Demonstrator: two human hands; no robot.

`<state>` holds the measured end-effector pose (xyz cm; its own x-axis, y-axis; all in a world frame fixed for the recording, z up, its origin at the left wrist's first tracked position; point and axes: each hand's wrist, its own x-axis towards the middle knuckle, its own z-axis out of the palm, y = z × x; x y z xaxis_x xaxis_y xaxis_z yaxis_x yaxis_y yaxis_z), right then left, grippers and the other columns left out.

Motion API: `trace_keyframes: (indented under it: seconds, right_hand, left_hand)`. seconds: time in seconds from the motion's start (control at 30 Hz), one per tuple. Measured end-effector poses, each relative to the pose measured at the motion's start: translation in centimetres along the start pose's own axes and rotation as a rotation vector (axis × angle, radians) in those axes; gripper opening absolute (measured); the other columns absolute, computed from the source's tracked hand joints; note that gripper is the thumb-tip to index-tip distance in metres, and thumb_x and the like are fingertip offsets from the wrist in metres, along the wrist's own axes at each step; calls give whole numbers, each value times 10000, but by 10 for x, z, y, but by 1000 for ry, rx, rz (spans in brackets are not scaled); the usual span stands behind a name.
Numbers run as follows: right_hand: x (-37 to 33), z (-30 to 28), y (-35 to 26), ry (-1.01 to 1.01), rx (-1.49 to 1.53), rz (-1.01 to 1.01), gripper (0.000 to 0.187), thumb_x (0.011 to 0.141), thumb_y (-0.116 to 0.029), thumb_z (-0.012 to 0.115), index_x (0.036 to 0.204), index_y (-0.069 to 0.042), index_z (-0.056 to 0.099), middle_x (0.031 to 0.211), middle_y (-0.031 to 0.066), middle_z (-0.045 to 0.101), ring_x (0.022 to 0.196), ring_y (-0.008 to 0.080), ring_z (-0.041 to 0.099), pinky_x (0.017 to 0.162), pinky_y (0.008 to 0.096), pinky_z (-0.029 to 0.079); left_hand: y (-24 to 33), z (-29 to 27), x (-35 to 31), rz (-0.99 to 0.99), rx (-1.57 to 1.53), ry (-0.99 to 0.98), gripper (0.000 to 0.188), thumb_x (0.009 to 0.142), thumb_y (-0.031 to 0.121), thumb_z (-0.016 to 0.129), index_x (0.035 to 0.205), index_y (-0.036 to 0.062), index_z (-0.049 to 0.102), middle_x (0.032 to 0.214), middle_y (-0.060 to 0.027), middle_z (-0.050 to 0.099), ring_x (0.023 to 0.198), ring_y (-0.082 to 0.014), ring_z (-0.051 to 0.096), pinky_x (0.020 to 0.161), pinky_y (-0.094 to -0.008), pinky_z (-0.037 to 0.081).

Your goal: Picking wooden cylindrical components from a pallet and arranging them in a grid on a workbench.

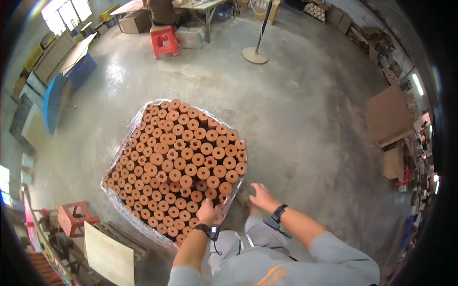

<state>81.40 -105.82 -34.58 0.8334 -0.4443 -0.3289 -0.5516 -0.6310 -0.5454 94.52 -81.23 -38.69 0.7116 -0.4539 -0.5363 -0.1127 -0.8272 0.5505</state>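
In front of me stands a large pallet-like stack of reddish-brown cylinders (179, 163), upright and packed closely, each with a hole in its top. Shiny clear wrapping (138, 225) runs round the outside of the stack. My left hand (206, 212) reaches over the near right part, its fingers curled down among the cylinders; what they hold, if anything, is hidden. Just outside the stack's right near corner, my right hand (263, 198) hangs in the air, fingers apart and nothing in them. Both wrists carry black straps with small devices.
A red stool (163, 41) stands far ahead by a seated person. Another red stool (76, 218) and a pale board (109, 255) lie to the left. A blue umbrella (53, 104) and a round-based stand (255, 55) are farther off. Cardboard (389, 114) leans at right.
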Motion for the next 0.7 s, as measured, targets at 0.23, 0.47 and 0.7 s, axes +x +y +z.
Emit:
trace_keyframes:
  seconds: [0.23, 0.47, 0.7]
  right_hand:
    - [152, 62, -6, -135, -100, -102, 603, 842, -151, 712, 1393, -78, 478, 1334, 241, 480, 1139, 464, 575, 958, 490, 514]
    - [183, 91, 10, -248, -254, -116, 728, 818, -150, 756, 1470, -110, 435, 1395, 234, 405, 1239, 469, 486, 960, 502, 522]
    - [180, 92, 7, -267, -199, 3, 753, 796, -154, 761, 1474, -157, 431, 1424, 214, 350, 1258, 479, 438, 976, 536, 503]
  left_hand:
    - [19, 45, 85, 0, 123, 202, 670, 812, 220, 723, 1433, 123, 492, 1230, -205, 546, 1104, -398, 569, 928, -466, 486]
    - [28, 92, 126, -97, 208, 256, 758, 753, 181, 723, 1477, 193, 502, 1317, -213, 520, 1158, -371, 523, 916, -448, 429]
    - [41, 101, 125, -200, 202, 281, 783, 773, 175, 694, 1518, 205, 454, 1316, -218, 492, 1249, -396, 453, 1014, -474, 387]
